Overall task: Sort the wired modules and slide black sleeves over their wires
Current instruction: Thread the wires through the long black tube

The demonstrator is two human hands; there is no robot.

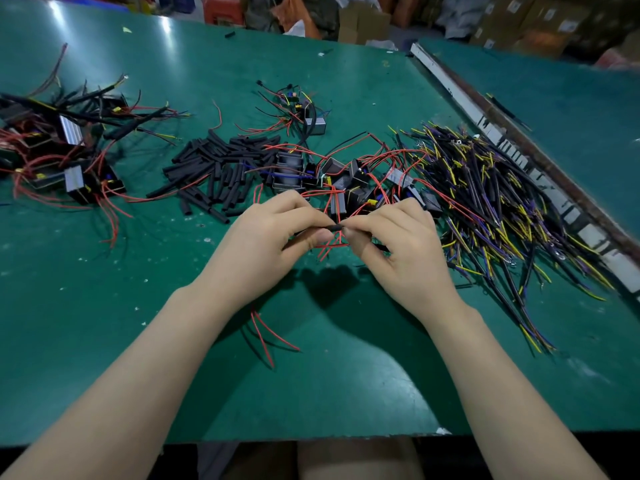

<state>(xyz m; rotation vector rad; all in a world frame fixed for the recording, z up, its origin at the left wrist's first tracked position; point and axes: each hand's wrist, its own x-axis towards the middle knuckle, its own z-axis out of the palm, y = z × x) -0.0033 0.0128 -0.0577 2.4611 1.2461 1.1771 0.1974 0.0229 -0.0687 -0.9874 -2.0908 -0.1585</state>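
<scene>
Above the green table (104, 323), left hand (273, 233) and right hand (398, 244) both pinching 1 black sleeve (335, 227) (red wires (329, 249) beneath).

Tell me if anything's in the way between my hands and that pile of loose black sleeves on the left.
Nothing visible blocks it. The left hand and right hand pinch one black sleeve over red wires, and only bare green table lies between them and the sleeve pile.
</scene>
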